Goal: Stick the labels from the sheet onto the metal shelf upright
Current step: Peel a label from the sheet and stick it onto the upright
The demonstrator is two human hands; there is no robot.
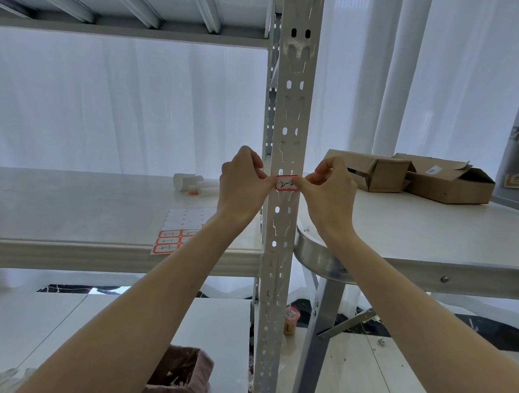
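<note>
Label, red-bordered and white with black handwriting, is held long axis horizontal across the vertical upright, pinched at its ends by left hand and right hand.

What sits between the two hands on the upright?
In the head view, one red-bordered label lies on the metal upright, between the left hand and right hand, fingertips pressing its ends.

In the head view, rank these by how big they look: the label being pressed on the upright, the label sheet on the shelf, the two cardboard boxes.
1. The two brown cardboard boxes; they look alike, so I won't rank them against each other, and they sit farther away.
2. White label sheet with red-bordered labels, partly hidden by the left arm.
3. Single red-bordered label on the grey perforated metal upright.
</note>
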